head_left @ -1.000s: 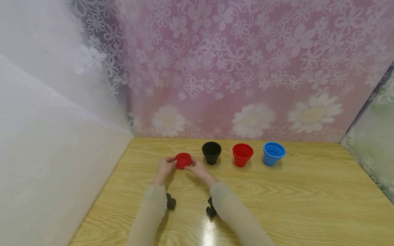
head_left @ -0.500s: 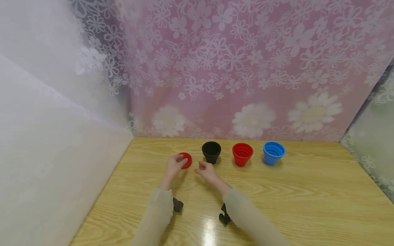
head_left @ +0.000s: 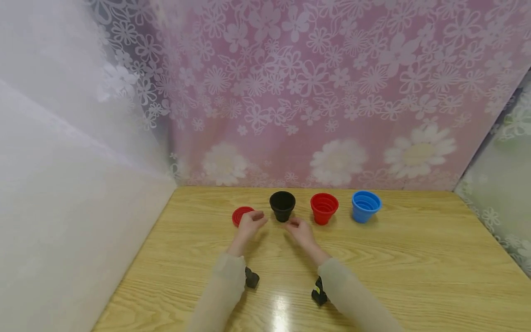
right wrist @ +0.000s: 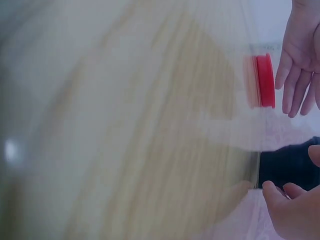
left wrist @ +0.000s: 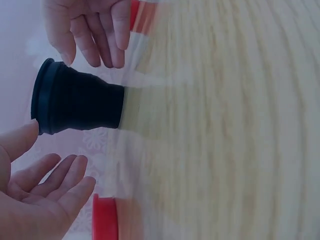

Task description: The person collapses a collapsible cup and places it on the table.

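A black collapsible cup (head_left: 282, 208) stands expanded on the table between my two hands. My left hand (head_left: 250, 227), fingers extended and holding nothing, is at its left; in the left wrist view the thumb tip overlaps the rim of the black cup (left wrist: 80, 97). On the other side, my right hand (head_left: 302, 233) has relaxed fingers close to the cup's base, also seen in the right wrist view beside the black cup (right wrist: 285, 167). Behind my left hand lies a red collapsed cup (head_left: 241, 215), flat like a disc and partly hidden by the hand.
To the right of the black cup stand an expanded red cup (head_left: 324, 209) and an expanded blue cup (head_left: 366, 206). The wood-grain table (head_left: 398, 267) meets a pink floral curtain (head_left: 265, 152) at the back and a pale sheet (head_left: 83, 193) on the left.
Both hands have let go of the red collapsed cup, which now lies flat on the table. They have moved right, to either side of the black cup.
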A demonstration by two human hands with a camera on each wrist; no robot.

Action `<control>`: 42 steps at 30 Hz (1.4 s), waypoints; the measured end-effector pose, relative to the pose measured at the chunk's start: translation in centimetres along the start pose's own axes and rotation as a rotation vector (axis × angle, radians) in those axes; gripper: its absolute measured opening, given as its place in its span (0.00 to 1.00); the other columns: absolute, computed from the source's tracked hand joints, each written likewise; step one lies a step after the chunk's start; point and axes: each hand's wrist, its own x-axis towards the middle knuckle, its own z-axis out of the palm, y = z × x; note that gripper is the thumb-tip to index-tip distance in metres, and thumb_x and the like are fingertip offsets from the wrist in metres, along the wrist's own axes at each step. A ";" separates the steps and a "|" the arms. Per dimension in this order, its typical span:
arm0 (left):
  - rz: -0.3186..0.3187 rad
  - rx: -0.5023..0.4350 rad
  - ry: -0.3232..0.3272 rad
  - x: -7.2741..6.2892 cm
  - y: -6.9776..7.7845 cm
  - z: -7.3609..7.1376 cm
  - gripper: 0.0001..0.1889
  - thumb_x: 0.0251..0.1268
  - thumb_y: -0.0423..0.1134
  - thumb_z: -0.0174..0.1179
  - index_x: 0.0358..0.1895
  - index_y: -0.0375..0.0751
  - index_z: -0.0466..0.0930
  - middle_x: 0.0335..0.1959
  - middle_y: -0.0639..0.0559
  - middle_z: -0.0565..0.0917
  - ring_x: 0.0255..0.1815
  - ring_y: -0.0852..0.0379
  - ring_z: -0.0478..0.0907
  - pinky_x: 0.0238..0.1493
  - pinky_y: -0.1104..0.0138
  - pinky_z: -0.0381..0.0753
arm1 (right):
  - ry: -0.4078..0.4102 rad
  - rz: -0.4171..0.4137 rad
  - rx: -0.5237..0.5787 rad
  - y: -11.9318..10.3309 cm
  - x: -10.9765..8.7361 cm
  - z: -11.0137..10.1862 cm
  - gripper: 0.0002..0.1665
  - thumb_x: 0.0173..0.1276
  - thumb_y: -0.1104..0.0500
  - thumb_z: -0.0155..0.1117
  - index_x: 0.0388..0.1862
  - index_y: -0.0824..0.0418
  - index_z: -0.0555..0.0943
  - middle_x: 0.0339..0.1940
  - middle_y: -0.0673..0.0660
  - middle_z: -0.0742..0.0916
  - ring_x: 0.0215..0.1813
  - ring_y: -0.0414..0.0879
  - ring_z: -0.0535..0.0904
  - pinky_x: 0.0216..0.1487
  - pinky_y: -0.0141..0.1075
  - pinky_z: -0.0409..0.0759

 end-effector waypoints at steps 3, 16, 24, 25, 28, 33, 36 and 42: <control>0.054 -0.016 0.010 1.6 -2.4 0.8 0.22 0.57 0.33 0.58 0.52 0.22 0.69 0.48 0.32 0.75 0.49 0.44 0.73 0.46 0.60 0.74 | 0.013 0.009 -0.007 -1.2 -0.8 -0.9 0.25 0.58 0.62 0.60 0.49 0.80 0.71 0.42 0.70 0.79 0.44 0.57 0.75 0.45 0.43 0.75; 0.089 0.012 -0.014 0.0 2.8 1.9 0.29 0.57 0.31 0.57 0.58 0.17 0.58 0.56 0.27 0.64 0.57 0.35 0.62 0.54 0.52 0.65 | -0.020 -0.130 -0.080 -2.2 -0.4 -2.7 0.37 0.61 0.55 0.60 0.61 0.75 0.59 0.59 0.70 0.68 0.58 0.60 0.66 0.55 0.47 0.67; 0.133 0.038 -0.048 1.6 0.8 2.2 0.29 0.60 0.34 0.56 0.62 0.26 0.57 0.60 0.34 0.63 0.60 0.41 0.61 0.56 0.54 0.64 | -0.154 -0.162 -0.064 -2.7 0.3 -3.4 0.38 0.65 0.58 0.54 0.65 0.75 0.50 0.64 0.71 0.60 0.63 0.62 0.57 0.59 0.49 0.60; 0.124 0.032 -0.053 1.7 0.7 2.2 0.30 0.59 0.33 0.57 0.62 0.27 0.57 0.61 0.35 0.63 0.61 0.42 0.60 0.56 0.54 0.64 | -0.165 -0.169 -0.065 -2.7 0.4 -3.4 0.38 0.66 0.58 0.54 0.65 0.74 0.50 0.65 0.70 0.60 0.63 0.62 0.57 0.59 0.49 0.60; 0.123 0.030 -0.061 2.2 0.0 2.5 0.30 0.59 0.33 0.57 0.63 0.29 0.57 0.61 0.36 0.63 0.61 0.43 0.60 0.56 0.55 0.64 | -0.191 -0.207 -0.071 -2.5 0.7 -3.4 0.36 0.66 0.60 0.54 0.66 0.72 0.51 0.65 0.69 0.60 0.63 0.62 0.57 0.59 0.50 0.59; 0.148 0.019 -0.056 2.2 0.1 2.8 0.29 0.59 0.32 0.56 0.62 0.28 0.58 0.60 0.36 0.64 0.61 0.43 0.61 0.56 0.55 0.64 | -0.194 -0.249 -0.064 -2.4 1.2 -3.5 0.34 0.65 0.59 0.54 0.66 0.68 0.55 0.65 0.66 0.62 0.63 0.60 0.58 0.60 0.50 0.58; 0.160 0.015 -0.062 1.8 0.7 2.8 0.28 0.59 0.30 0.56 0.61 0.26 0.59 0.59 0.34 0.65 0.59 0.42 0.62 0.54 0.54 0.66 | -0.190 -0.238 -0.067 -2.5 1.3 -3.6 0.33 0.64 0.59 0.55 0.65 0.66 0.57 0.64 0.65 0.64 0.63 0.58 0.59 0.60 0.50 0.58; 0.146 -0.038 -0.077 0.1 3.0 2.6 0.27 0.58 0.26 0.55 0.60 0.24 0.59 0.58 0.32 0.64 0.58 0.38 0.62 0.55 0.48 0.62 | -0.174 -0.231 -0.061 -2.4 1.1 -3.6 0.33 0.63 0.59 0.57 0.65 0.65 0.59 0.63 0.63 0.67 0.63 0.56 0.61 0.60 0.48 0.60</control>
